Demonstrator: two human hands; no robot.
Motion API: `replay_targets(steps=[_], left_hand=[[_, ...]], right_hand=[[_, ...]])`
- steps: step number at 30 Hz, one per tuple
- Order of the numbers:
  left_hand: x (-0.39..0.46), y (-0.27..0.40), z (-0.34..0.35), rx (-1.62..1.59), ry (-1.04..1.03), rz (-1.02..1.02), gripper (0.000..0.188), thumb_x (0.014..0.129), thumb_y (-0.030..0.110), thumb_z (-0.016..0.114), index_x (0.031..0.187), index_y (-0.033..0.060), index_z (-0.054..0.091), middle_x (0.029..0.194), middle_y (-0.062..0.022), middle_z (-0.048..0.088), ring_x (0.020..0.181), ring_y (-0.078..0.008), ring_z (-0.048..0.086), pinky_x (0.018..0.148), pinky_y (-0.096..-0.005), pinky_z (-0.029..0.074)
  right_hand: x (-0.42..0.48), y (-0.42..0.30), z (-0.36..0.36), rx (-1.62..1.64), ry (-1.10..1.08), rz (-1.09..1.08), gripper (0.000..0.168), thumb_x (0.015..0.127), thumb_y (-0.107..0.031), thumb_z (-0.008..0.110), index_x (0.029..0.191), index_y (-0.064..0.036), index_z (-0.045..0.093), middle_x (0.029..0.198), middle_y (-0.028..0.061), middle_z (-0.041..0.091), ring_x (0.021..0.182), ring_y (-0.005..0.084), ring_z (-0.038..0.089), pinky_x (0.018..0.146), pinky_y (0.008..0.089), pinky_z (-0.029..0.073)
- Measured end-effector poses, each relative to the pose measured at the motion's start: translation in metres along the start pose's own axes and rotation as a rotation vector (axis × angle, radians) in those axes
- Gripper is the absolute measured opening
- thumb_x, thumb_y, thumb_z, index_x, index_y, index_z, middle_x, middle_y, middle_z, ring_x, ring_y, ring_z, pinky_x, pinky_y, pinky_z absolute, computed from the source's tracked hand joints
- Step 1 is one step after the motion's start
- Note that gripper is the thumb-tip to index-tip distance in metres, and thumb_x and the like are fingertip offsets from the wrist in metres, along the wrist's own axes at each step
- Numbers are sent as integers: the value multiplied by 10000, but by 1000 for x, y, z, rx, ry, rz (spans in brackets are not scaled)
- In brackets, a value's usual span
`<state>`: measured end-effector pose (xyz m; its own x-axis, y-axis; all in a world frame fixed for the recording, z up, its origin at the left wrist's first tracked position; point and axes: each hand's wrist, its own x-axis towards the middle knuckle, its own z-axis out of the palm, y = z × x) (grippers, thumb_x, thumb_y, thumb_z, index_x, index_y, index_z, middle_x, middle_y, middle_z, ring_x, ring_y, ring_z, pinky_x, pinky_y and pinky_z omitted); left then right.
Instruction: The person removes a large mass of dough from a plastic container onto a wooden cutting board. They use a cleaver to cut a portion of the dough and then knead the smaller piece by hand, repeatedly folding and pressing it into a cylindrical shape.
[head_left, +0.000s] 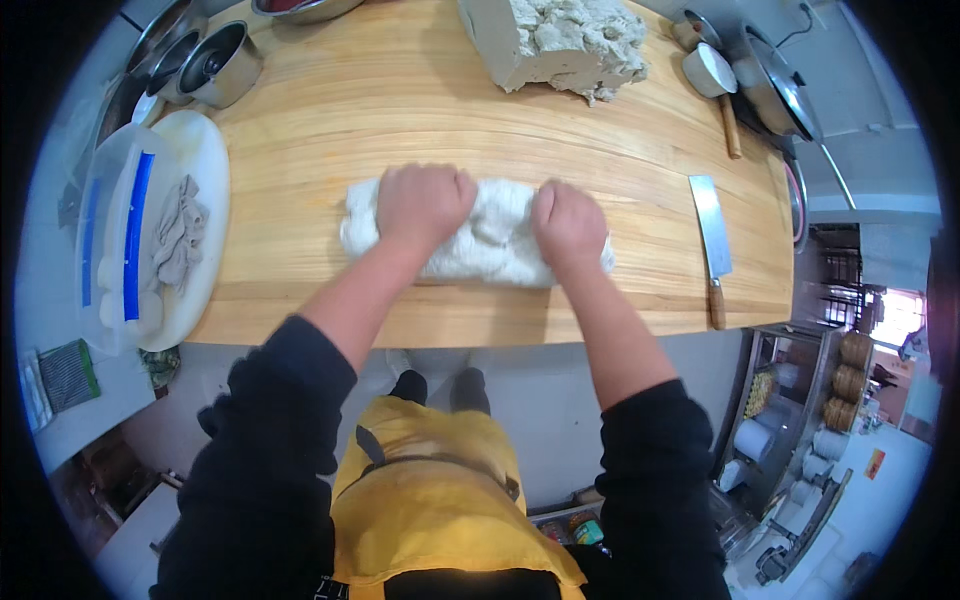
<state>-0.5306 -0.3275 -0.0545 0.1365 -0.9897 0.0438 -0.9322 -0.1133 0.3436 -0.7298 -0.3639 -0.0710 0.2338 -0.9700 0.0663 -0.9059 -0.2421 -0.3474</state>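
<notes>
A thick roll of white dough (489, 225) lies crosswise near the front edge of the wooden worktop (465, 142), its surface lumpy and dented. My left hand (424, 201), curled into a fist, presses down on the roll's left part. On its right part rests my right hand (570, 221), likewise balled. I see nothing held in either hand, though the fingertips are hidden. Beyond the roll, at the far side, stands a big block of pale dough-like mass (555, 52) with flat cut sides and a ragged top.
To the right lies a cleaver (711, 232) with its wooden handle (718, 304) towards me. A white cutting board (214, 187) at left bears a cloth (180, 232) and a clear plastic box (112, 247). Metal pots (221, 67) and a wooden-handled ladle (711, 71) stand at the back corners.
</notes>
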Motion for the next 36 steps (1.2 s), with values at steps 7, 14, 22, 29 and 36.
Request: replay_targets(steps=[7,14,22,29,36], left_hand=[[-57,-4,-10,-154,33,38,308,899,271,499,995,101,737,937,-84,738,923,-295,658,815,-445,463],[-13,4,12,-441,39,88,326,956,240,461,1063,65,715,1011,-144,717,969,-346,642,902,-475,477],[25,39,17,-497,-180,20,338,1010,241,416,929,16,655,967,-187,687,940,-384,629,850,-502,492],[56,32,43,-239,146,78,409,1020,305,399,1021,-6,665,1087,-219,681,1026,-447,608,919,-499,480],[5,68,0,-68,-366,-26,451,1014,355,361,1158,80,688,1215,-195,662,1145,-365,601,1007,-460,452]], right_hand=[[-92,-38,4,-69,365,56,174,874,-220,510,832,-101,630,867,101,641,867,319,589,795,460,446],[-37,-20,6,-90,79,176,197,871,-223,524,785,-99,649,831,102,650,835,320,596,803,448,461],[8,6,20,-69,88,23,221,879,-221,533,749,-90,655,790,109,650,791,322,598,756,457,482],[38,2,14,116,40,47,328,881,-304,525,738,-42,659,793,160,657,814,369,615,755,467,495],[63,70,-11,595,-410,148,448,950,-401,480,943,-31,733,824,166,696,792,309,664,794,429,514]])
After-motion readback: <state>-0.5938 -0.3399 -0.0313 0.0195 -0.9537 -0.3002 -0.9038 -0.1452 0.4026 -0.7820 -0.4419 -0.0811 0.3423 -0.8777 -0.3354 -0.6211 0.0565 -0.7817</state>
